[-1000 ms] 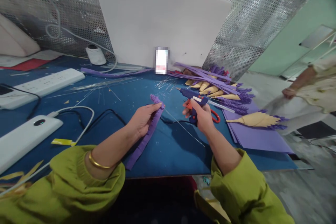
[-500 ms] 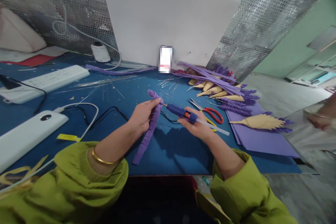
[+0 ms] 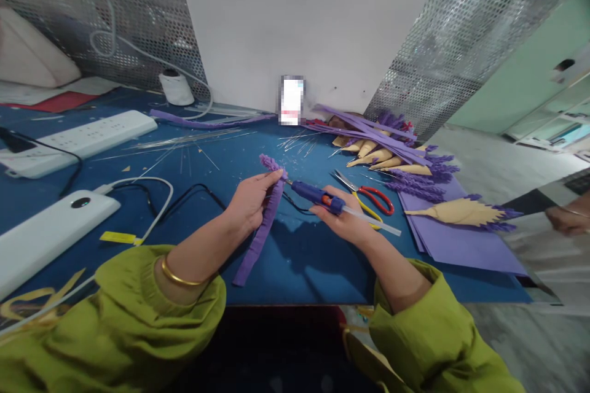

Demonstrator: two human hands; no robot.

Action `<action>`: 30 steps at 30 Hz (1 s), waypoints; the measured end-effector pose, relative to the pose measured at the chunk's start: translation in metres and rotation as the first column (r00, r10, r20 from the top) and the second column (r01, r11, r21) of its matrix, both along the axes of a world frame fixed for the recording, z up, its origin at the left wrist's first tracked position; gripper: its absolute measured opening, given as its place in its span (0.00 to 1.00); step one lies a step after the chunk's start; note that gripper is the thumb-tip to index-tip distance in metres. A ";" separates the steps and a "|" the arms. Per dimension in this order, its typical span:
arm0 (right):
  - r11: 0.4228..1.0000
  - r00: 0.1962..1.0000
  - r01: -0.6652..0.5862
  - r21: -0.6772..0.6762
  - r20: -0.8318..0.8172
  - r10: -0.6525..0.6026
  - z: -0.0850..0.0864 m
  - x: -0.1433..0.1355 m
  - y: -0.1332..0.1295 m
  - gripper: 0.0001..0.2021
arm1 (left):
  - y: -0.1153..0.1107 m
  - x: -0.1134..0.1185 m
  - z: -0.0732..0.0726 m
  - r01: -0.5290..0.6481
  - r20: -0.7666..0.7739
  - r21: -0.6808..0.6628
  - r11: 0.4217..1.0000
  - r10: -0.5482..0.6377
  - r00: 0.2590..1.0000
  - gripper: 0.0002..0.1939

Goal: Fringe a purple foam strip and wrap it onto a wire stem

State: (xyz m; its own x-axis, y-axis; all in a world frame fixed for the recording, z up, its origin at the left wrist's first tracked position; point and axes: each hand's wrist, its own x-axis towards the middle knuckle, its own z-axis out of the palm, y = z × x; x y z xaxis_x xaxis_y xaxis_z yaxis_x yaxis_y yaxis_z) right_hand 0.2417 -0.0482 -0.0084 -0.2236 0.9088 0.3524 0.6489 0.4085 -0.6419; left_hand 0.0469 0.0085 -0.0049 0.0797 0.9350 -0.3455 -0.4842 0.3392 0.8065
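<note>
Left hand (image 3: 251, 202): its thumb and fingers were pinched on a purple strip (image 3: 260, 236), near the fluffy top.
Strip's place: it hung down from that hand, over the blue table (image 3: 299, 279).
Right hand (image 3: 348, 221): its fingers were wrapped around a blue glue gun (image 3: 313, 193).
Gun's tip: right by the strip; I couldn't tell if they touched.
Scissors (image 3: 364, 189): they lay near the right hand.
Paper flower (image 3: 461, 212): it lay on purple sheets (image 3: 465, 250).
</note>
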 end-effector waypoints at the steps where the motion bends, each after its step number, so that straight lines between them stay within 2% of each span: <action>1: 1.000 1.000 0.001 -0.007 0.001 -0.001 0.000 0.000 0.000 0.15 | 0.000 0.000 0.000 -0.001 0.001 0.000 1.000 0.001 1.000 0.09; 12: 0.999 0.999 0.030 -0.025 0.028 -0.030 0.000 -0.002 0.000 0.15 | -0.002 0.001 0.002 0.010 -0.014 -0.002 1.000 -0.010 1.000 0.11; 26: 0.998 0.999 0.040 -0.046 0.027 -0.039 0.001 -0.003 -0.001 0.18 | -0.001 0.000 0.000 0.002 0.001 0.007 1.000 -0.002 1.000 0.08; 30: 0.998 0.999 0.044 -0.051 0.029 -0.043 0.002 -0.003 -0.002 0.18 | -0.001 0.000 -0.001 -0.007 -0.001 0.011 1.000 0.007 1.000 0.10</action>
State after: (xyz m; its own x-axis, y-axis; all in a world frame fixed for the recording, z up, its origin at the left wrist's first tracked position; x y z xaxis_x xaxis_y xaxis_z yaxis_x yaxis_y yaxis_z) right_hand 0.2386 -0.0502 -0.0068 -0.1926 0.9346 0.2989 0.6832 0.3464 -0.6429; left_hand 0.0469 0.0077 -0.0057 0.0730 0.9391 -0.3357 -0.4854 0.3275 0.8106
